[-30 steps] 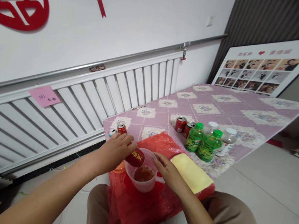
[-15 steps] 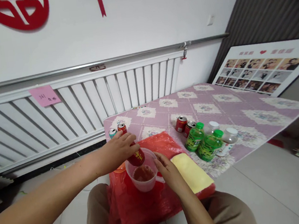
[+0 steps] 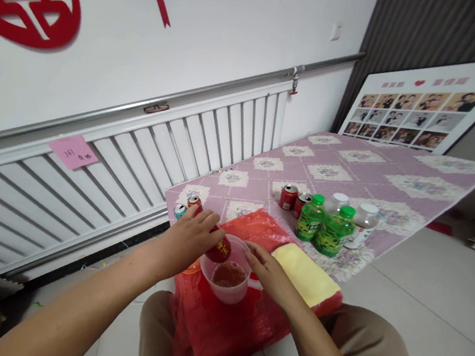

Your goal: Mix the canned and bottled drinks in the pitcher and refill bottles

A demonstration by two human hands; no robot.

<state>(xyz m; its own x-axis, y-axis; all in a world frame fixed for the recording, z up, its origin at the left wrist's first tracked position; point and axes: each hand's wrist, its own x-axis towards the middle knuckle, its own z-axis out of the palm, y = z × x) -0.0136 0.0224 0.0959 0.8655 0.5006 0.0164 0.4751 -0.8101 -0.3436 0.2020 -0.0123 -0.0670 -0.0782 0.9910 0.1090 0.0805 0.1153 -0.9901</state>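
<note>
My left hand (image 3: pixel 193 243) is wrapped round a red drink can (image 3: pixel 220 251), tilted with its lower end over a clear plastic measuring jug (image 3: pixel 229 298). Reddish-brown, foamy liquid (image 3: pixel 228 276) lies in the bottom of the jug; no stream from the can is visible. On the jug's right side, my right hand (image 3: pixel 269 271) grips it at the rim near the handle. The jug stands on a red plastic-covered surface (image 3: pixel 230 339) between my knees. Just left of it is a partly hidden orange rim (image 3: pixel 193 267). Beside my right wrist lies a folded yellow cloth (image 3: pixel 306 276).
Behind my left hand stand a red can (image 3: pixel 194 203) and a teal can (image 3: pixel 180 211). Red cans (image 3: pixel 288 197), green-capped bottles (image 3: pixel 311 221) and white-capped clear bottles (image 3: pixel 367 216) stand right on the flowered tablecloth (image 3: pixel 326 172). A white radiator (image 3: pixel 142 166) runs along the wall.
The view has shifted very slightly. The can stays tilted over the jug in my left hand, and my right hand keeps its hold.
</note>
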